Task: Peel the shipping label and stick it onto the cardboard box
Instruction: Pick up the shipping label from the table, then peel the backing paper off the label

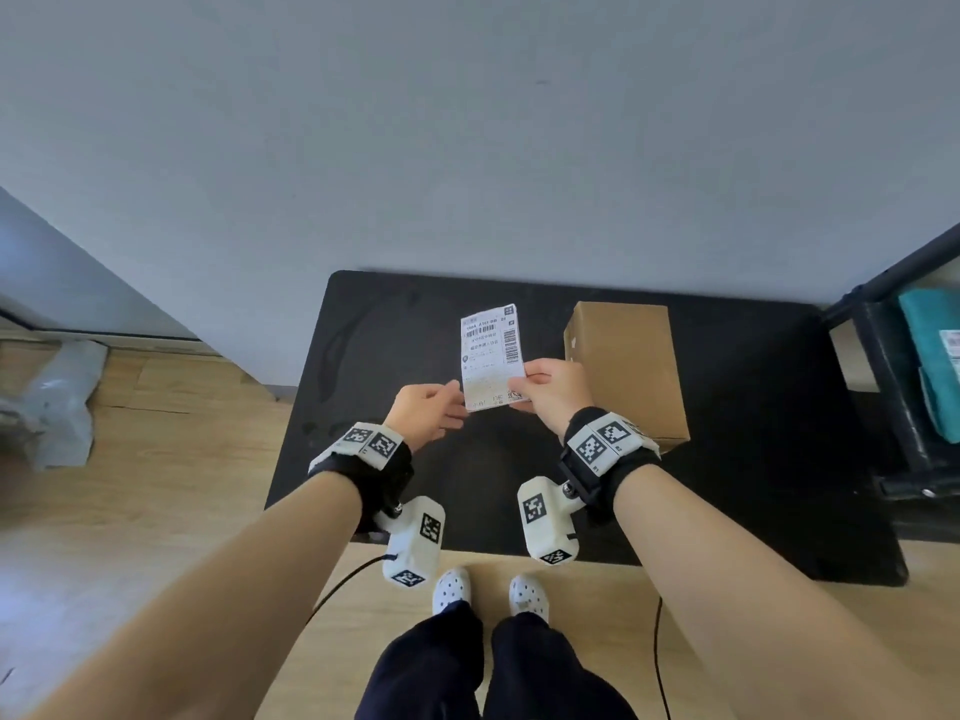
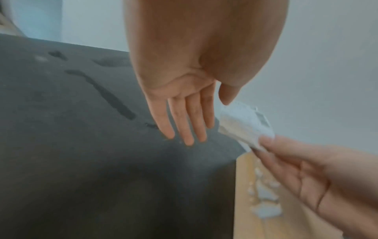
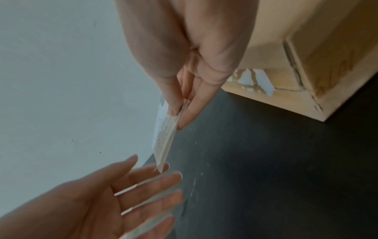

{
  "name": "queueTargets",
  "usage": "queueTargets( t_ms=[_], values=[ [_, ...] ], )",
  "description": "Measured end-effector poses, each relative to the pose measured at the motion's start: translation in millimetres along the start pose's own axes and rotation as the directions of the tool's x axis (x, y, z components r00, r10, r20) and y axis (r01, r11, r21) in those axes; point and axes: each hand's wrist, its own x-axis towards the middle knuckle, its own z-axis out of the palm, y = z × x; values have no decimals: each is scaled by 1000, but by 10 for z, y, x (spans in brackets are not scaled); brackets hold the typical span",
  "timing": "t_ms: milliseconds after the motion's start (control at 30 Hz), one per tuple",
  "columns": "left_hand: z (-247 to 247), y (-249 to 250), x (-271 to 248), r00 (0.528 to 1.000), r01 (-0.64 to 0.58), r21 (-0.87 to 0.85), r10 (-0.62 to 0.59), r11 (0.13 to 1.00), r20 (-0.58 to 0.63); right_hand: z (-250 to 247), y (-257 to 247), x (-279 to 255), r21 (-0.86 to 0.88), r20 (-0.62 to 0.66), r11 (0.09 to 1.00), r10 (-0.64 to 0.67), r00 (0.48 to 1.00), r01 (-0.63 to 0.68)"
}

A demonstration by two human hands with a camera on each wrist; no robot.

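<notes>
At the far left, a crumpled grey plastic bag (image 1: 49, 402) lies on the wooden floor (image 1: 156, 491) beside the wall. Moving right, the black worktop (image 1: 374, 330) stands against the pale wall, with dull smears on its surface. Over its near-middle the left hand (image 1: 428, 410) is open, fingers straight and loosely spread (the left wrist view shows them pointing down toward the worktop); its thumb (image 2: 228, 95) reaches to the near-left corner of the shipping label (image 1: 491, 356), and whether it actually touches the paper cannot be told. The label is held up in the air above the worktop, printed side toward the head camera, with barcodes at its far end and along its right edge. In the right wrist view it is seen nearly edge-on and is blurred. The right hand (image 1: 550, 384) pinches the label's near-right edge between thumb and fingers, so this hand alone plainly grips it. Just to the right of that hand, the cardboard box (image 1: 626, 371) sits on the worktop, plain brown, its top bare; its left side carries torn white scraps of paper (image 3: 256, 80). At the far right, a dark shelf unit (image 1: 893, 387) holds a teal parcel (image 1: 932, 350) bearing a white sticker. On the near floor, in front of the worktop, the person's white dotted shoes (image 1: 452, 589) show between the two wrist cameras.
</notes>
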Motion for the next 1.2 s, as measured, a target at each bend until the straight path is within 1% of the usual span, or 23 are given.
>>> queueTargets(
  t_ms=[133,233,267,333,400,467,533,633,733,867,967,1200],
  values=[
    [-27,276,-127,998,-11,-198,22,980,55,-113,-181,-27,18,3,999,-36,999,36],
    [-26,414,-147,995,-24,-271,49,962,86,-174,-287,-5,48,-20,998,-41,999,42],
    [-16,448,-144,995,-35,-267,58,963,79,-187,-308,1,46,-36,998,-44,998,45],
    [7,521,-134,996,-74,-215,81,974,25,-216,-330,28,-41,-88,997,-69,994,66],
    [24,576,-108,991,-126,-78,122,989,-51,-251,-362,38,-166,-126,980,-129,984,107],
    [34,628,-102,978,-185,81,191,979,-80,-265,-407,46,-256,-112,951,-205,972,171],
    [38,677,-100,967,-230,158,244,960,-77,-247,-462,52,-297,-39,929,-244,969,222],
    [39,736,-79,965,-243,157,254,957,-58,-192,-526,11,-307,77,914,-253,964,265],
    [34,795,-73,959,-260,151,273,954,-73,-164,-556,-41,-303,114,907,-271,956,293],
    [49,845,-91,958,-264,144,276,954,-72,-154,-531,-59,-239,120,927,-266,956,288],
    [63,871,-113,964,-253,97,259,963,-53,-174,-524,-71,-226,102,931,-269,958,285],
    [116,915,-194,970,-240,54,241,969,-23,-229,-526,-147,-182,117,950,-233,965,252]
  ],
)
